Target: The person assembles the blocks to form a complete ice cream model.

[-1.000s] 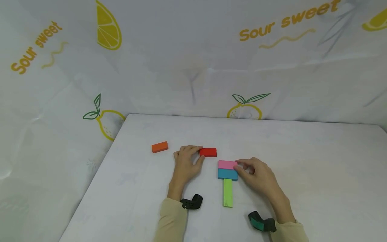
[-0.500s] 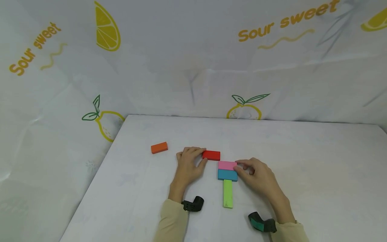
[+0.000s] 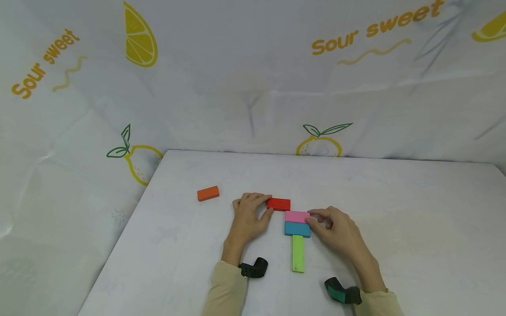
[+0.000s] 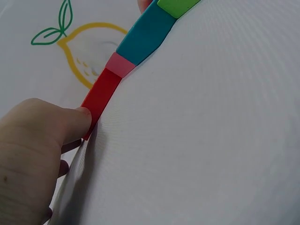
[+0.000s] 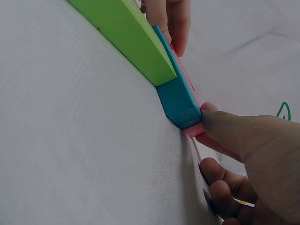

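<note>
My left hand (image 3: 248,219) pinches the left end of a red block (image 3: 279,204) between thumb and fingers. The red block lies flat, up and left of a pink block (image 3: 297,217); whether their corners touch is hard to tell. With thumb and forefinger my right hand (image 3: 339,229) holds the pink block at its right end. Directly below the pink one, against its long side, lies a blue block (image 3: 297,229). A light green block (image 3: 298,254) runs lengthwise toward me from the blue block's middle. In the right wrist view, the right thumb (image 5: 213,119) presses the pink block's end.
An orange block (image 3: 207,193) lies alone to the left of my left hand. White cloth covers the table (image 3: 415,219), whose far edge meets a hanging sheet (image 3: 237,87) printed with lemons. Each wrist wears a black camera (image 3: 254,267).
My left hand has slid the red block to the right and slightly toward me, up to the pink block's upper left. The right hand and the other blocks stay in place.
</note>
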The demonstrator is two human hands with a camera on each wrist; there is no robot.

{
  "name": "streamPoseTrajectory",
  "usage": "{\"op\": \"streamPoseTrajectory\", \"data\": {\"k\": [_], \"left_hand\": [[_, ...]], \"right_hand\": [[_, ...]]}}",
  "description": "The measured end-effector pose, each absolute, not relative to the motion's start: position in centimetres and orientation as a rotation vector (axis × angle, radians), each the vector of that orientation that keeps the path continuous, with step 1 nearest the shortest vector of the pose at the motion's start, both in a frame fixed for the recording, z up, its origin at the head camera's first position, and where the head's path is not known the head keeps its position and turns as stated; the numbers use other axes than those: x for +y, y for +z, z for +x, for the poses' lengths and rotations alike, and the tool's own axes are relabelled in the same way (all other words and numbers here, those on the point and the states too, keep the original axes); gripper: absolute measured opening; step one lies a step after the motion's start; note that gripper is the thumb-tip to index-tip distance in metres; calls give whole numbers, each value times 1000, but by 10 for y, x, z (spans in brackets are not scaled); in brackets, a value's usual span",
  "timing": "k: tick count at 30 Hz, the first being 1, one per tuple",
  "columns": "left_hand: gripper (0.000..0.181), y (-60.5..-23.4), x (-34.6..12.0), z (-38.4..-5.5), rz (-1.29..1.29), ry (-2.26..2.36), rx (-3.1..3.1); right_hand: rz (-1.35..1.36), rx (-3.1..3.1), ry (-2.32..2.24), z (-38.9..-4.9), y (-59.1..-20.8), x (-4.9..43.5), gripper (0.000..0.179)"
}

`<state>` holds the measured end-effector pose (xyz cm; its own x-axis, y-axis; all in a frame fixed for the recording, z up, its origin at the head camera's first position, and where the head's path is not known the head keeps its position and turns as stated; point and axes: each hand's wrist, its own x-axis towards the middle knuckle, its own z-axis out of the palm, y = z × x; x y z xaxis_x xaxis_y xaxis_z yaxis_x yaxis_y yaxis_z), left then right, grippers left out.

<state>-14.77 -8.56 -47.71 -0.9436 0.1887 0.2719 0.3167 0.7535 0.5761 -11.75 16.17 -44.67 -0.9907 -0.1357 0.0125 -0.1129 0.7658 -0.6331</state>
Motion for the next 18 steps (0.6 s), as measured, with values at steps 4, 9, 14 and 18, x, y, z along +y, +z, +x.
{"op": "streamPoseTrajectory", "data": {"k": [4,9,14,18], "left_hand": [[35,-478,-86,-147,-402,-964,-2754],[35,-478,-86,-148,-405,-967,-2752],[35,-478,-85,-148,-426,-969,-2751],[34,-478,-84,-148,-438,-965,-2749]], "right_hand": [[-210,2918,-1043,-117,-448,161,30],[-209,2912,-1045,-117,-448,161,31],[-203,2912,-1048,-117,-449,162,31],[-206,2915,-1053,-118,-449,161,31]]}}
